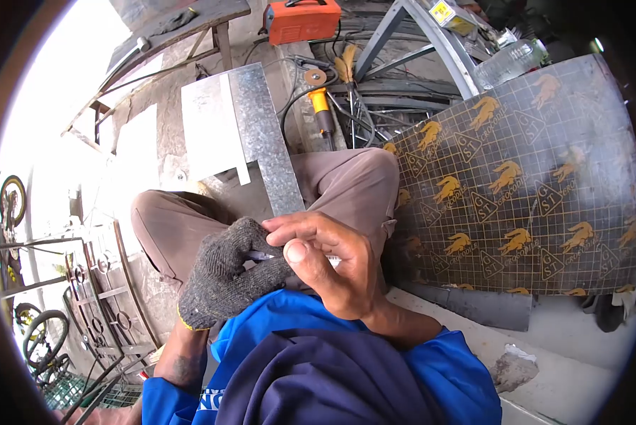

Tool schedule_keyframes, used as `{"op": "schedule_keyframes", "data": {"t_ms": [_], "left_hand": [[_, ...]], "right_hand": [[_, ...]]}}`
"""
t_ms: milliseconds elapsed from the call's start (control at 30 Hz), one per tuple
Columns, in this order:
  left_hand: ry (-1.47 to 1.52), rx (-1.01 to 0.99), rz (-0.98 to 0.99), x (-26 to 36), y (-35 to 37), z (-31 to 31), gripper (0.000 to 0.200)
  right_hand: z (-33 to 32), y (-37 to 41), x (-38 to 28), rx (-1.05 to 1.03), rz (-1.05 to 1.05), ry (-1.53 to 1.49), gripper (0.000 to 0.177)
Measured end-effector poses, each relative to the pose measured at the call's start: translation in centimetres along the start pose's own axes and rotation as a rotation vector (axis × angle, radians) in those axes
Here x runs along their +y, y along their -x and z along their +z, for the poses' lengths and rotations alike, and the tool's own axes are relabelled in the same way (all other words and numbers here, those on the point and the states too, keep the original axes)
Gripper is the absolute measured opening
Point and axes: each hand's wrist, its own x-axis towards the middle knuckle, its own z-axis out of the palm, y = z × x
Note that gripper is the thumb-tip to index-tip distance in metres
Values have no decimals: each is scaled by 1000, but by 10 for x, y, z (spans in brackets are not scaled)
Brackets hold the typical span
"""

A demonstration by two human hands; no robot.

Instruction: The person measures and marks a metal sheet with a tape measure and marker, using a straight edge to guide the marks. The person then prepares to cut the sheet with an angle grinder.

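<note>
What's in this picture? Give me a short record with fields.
Left hand: gloved, curled against the pen
Right hand: bare, fingers closed on the pen
Sheet: galvanised metal, running between the knees, just ahead of both hands
Board: dark, crocodile print, to the right
Welder: orange, far end

One gloved hand [222,273], one bare hand [328,265], one pen [261,255], one galvanised sheet [261,134] at upper centre, one orange welder [300,20], one grinder [321,106], one plastic bottle [509,62], one printed board [523,184] at right
</note>
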Motion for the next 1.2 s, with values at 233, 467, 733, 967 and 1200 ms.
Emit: {"op": "schedule_keyframes", "data": {"t_ms": [233,467,733,967,1200], "left_hand": [[8,34,10,-19,-6,-8,24],[332,209,-63,-47,-4,-32,57],[237,281,-170,-106,-58,-69,26],[-493,2,-681,-221,-121,-34,37],[460,41,-837,-259,-114,-8,29]], "right_hand": [[0,-10,10,-54,-21,61,23],[-20,-23,36,-355,123,248,31],[-91,-44,45,192,92,-9,35],[-102,-19,82,292,237,35,46],[-110,6,134,356,265,-109,48]]}}
